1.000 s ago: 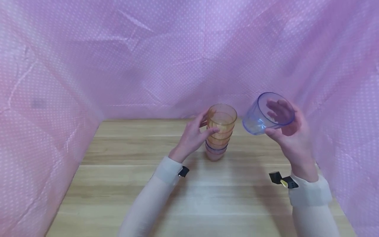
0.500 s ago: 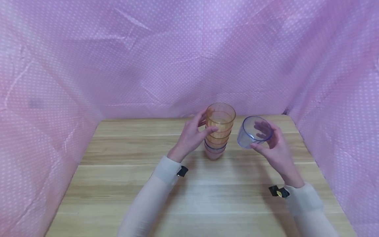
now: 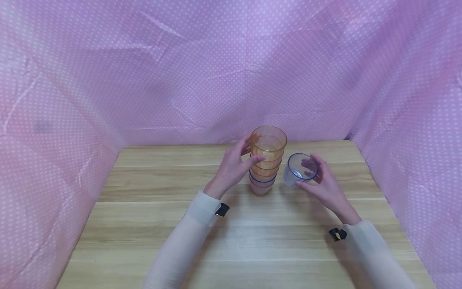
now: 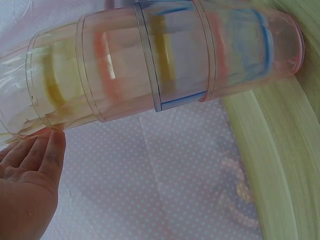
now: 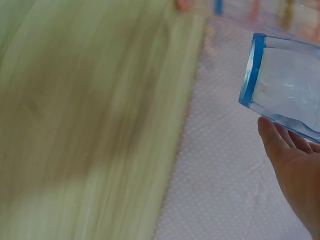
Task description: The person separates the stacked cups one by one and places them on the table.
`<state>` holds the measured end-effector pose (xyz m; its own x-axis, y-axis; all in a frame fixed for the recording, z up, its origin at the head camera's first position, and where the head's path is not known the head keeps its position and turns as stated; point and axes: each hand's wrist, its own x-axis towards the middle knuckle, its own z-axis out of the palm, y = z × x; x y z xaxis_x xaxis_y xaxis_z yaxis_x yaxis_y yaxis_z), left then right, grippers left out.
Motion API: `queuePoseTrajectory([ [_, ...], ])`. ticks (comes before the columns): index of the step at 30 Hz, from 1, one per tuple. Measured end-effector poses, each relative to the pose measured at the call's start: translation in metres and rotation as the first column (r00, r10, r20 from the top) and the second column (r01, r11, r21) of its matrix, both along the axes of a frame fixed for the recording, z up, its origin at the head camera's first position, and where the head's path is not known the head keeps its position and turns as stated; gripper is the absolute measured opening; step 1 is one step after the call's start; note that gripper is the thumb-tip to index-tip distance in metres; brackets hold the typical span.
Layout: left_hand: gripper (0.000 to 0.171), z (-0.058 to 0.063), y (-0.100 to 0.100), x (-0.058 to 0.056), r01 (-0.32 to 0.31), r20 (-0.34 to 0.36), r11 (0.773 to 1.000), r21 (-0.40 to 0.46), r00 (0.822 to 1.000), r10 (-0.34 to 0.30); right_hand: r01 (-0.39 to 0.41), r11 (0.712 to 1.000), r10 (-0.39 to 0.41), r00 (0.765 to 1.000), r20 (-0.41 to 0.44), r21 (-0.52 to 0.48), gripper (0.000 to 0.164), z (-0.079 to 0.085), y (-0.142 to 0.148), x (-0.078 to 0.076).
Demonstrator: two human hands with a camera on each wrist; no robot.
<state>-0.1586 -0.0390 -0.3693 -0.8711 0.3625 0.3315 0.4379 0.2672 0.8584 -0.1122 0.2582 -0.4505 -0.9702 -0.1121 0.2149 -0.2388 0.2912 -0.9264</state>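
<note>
A tall stack of nested clear plastic cups [image 3: 265, 170], tinted orange, pink and blue, stands on the wooden table. My left hand [image 3: 229, 168] grips the stack near its top, thumb at the front and fingers behind. In the left wrist view the nested cups [image 4: 120, 65] run across the top, the fingers [image 4: 32, 155] against the upper ones. Just right of the stack, my right hand [image 3: 326, 192] holds a single clear blue cup [image 3: 291, 176], mouth up. The right wrist view shows this cup's thick blue base [image 5: 252, 70] apart from the tabletop.
The wooden table [image 3: 162, 228] fills the lower part of the head view. Pink cloth with white dots [image 3: 202, 80] hangs behind it and on both sides. Each wrist wears a small black device, such as the right one [image 3: 337, 234].
My right hand has lowered the blue cup and brought it left, closer to the stack. The cup has become more upright. My left hand stays on the stack.
</note>
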Motion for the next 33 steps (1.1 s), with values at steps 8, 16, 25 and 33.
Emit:
queuePoseTrajectory([
  [8, 0.072, 0.0, 0.0, 0.001, -0.004, 0.016, 1.0, 0.003, 1.0, 0.004, -0.024, 0.99, 0.016, 0.998, 0.064, 0.14, 0.098, -0.011, 0.002, -0.011],
  [16, 0.072, 0.0, 0.0, 0.001, -0.013, 0.009, 1.0, 0.0, 1.0, 0.013, -0.063, 0.972, 0.036, 0.992, 0.121, 0.227, 0.096, -0.022, 0.004, -0.022],
  [25, 0.071, 0.002, 0.001, 0.002, 0.007, -0.012, 1.0, 0.011, 1.0, -0.007, -0.062, 0.952, 0.023, 0.991, 0.132, 0.299, 0.096, -0.029, 0.005, -0.03],
  [33, 0.074, 0.0, -0.003, 0.003, 0.001, 0.01, 1.0, 0.004, 1.0, -0.001, -0.06, 0.936, 0.018, 0.992, 0.121, 0.347, 0.097, -0.034, 0.003, -0.034],
])
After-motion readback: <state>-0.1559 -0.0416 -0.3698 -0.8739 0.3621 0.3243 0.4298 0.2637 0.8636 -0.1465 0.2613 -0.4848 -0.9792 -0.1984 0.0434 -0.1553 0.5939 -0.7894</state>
